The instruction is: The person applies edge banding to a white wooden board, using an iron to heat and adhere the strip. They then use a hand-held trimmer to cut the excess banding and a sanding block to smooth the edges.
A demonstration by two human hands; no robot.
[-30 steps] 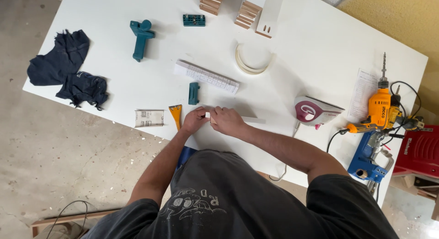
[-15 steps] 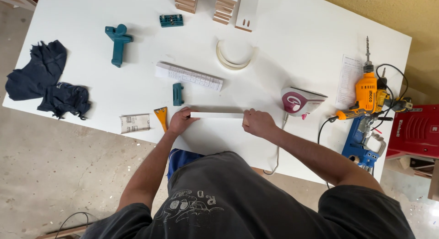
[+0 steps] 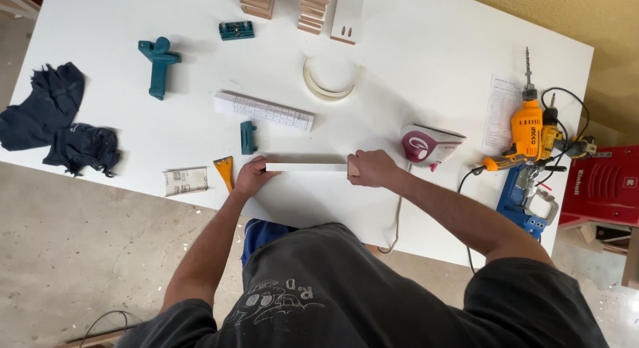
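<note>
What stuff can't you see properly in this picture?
- Ends of the white board, head view: covered by the left hand and right hand.
- Wood pieces: cut off by the top edge.
- Print on the folded paper: too small.
- Near table edge: hidden by the person's body.

Around the board [image 3: 306, 167]: open tabletop [image 3: 413, 61] lies nearer the person. An iron [image 3: 429, 143] blocks its right end, a scraper [image 3: 225, 170] its left. Beyond it sit a clamp [image 3: 247, 136] and ruler [image 3: 263, 111].
</note>
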